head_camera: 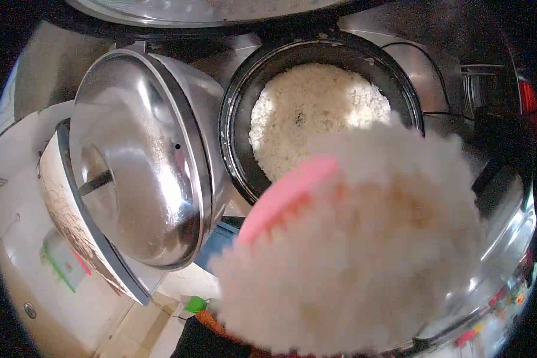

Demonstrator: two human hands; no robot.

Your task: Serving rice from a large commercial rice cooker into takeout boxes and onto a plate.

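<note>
Neither my left hand nor my right hand can be made out. A large, blurred heap of cooked white rice (349, 268) fills the lower right, very close to the camera. Along its upper left edge shows the curved pink rim (286, 192) of a container; the rest of that vessel is hidden behind the rice. Beyond the heap stands a round black-rimmed pot (238, 152), partly covered by it. More white rice (304, 103) lies inside the pot, brightly lit at both sides.
Left of the pot stands a rice cooker with a shiny metal lid (138, 147). A white curved panel with brown stains (67, 197) is beside it. Black cables (438, 67) run across the metal surface at right. A small green object (196, 304) is near the lower edge.
</note>
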